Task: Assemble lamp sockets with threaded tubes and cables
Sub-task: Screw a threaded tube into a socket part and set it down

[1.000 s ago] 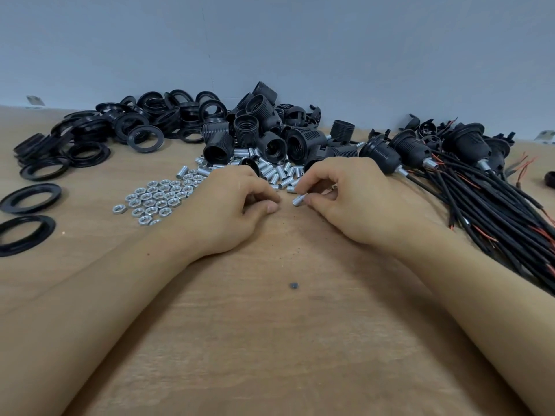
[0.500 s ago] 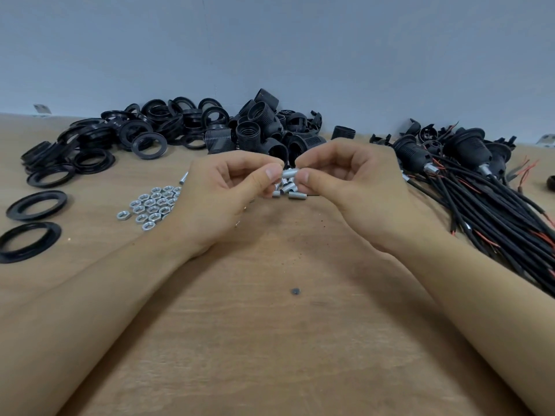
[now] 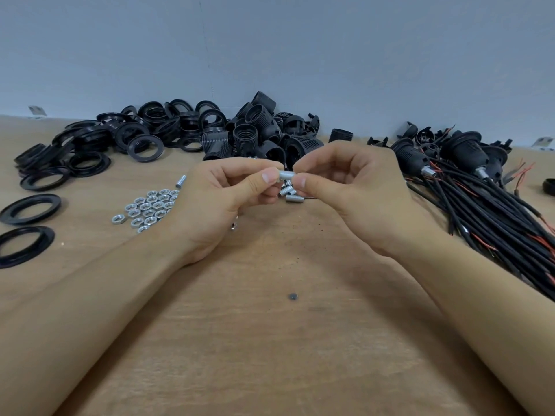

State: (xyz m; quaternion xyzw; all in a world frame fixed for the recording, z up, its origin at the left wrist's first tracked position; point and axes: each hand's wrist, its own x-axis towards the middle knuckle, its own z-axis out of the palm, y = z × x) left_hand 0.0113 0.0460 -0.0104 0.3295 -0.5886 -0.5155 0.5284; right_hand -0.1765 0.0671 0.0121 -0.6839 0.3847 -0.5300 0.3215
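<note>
head view: both hands [image 3: 288,187] have lifted, now pinching one threaded tube [image 3: 287,175].

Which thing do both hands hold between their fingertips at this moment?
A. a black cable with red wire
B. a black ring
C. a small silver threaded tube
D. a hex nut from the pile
C: the left hand and the right hand pinch the two ends of one short silver threaded tube, raised above the wooden table.
</note>
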